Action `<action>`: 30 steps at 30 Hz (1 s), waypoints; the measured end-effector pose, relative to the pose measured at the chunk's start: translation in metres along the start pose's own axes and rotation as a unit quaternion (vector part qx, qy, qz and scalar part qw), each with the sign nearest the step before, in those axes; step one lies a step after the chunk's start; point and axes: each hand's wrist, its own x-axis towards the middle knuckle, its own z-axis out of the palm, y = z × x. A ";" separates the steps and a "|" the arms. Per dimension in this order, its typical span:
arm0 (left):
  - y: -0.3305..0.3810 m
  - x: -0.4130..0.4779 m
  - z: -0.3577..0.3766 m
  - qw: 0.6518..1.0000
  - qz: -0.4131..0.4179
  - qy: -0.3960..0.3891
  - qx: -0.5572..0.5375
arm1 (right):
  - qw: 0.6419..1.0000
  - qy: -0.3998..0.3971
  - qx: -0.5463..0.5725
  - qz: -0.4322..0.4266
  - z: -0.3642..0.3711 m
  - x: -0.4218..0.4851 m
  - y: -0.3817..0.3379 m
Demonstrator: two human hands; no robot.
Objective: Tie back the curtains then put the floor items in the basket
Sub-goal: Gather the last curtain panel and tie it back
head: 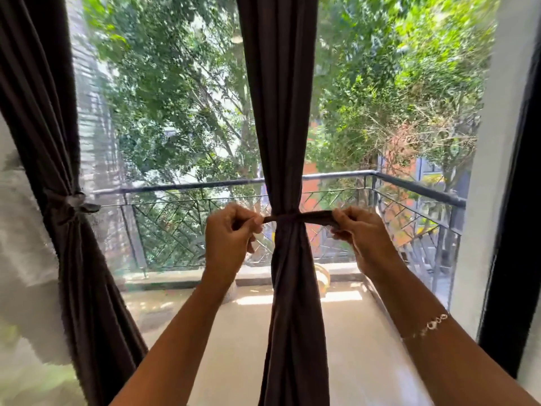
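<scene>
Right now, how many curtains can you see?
2. The left curtain hangs at the far left, already tied back. The middle curtain hangs at centre, where the left hand and right hand hold a tie band around it. Others may be out of view.

A metal railing [336,174] with diagonal bars edges the pale balcony floor [351,347]; leafy trees [164,83] stand beyond; a black window frame [516,244] borders the right.

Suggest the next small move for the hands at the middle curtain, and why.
Probably bring the two ends together and cross them to start a knot. The tie band lies taut across the gathered middle curtain, the left hand and right hand each pinch one end out to the side, and no knot shows yet.
</scene>
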 end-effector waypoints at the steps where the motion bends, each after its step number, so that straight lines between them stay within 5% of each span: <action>1: 0.000 0.000 0.001 1.000 0.001 -0.014 -0.001 | 1.000 -0.019 -0.013 -0.006 -0.001 0.000 0.001; 7: 0.007 0.003 0.016 0.994 0.059 0.000 0.095 | 0.951 -0.005 -0.237 -0.197 0.003 0.006 -0.020; 15: 0.079 0.058 0.035 0.977 0.187 -0.021 0.099 | 0.876 -0.019 -0.215 -0.432 0.051 0.026 -0.109; 20: 0.129 0.110 0.034 0.973 0.221 -0.035 0.061 | 0.864 -0.029 -0.192 -0.465 0.075 0.062 -0.180; 30: 0.230 0.200 0.035 0.978 0.206 -0.028 -0.010 | 0.929 -0.055 -0.121 -0.345 0.124 0.109 -0.327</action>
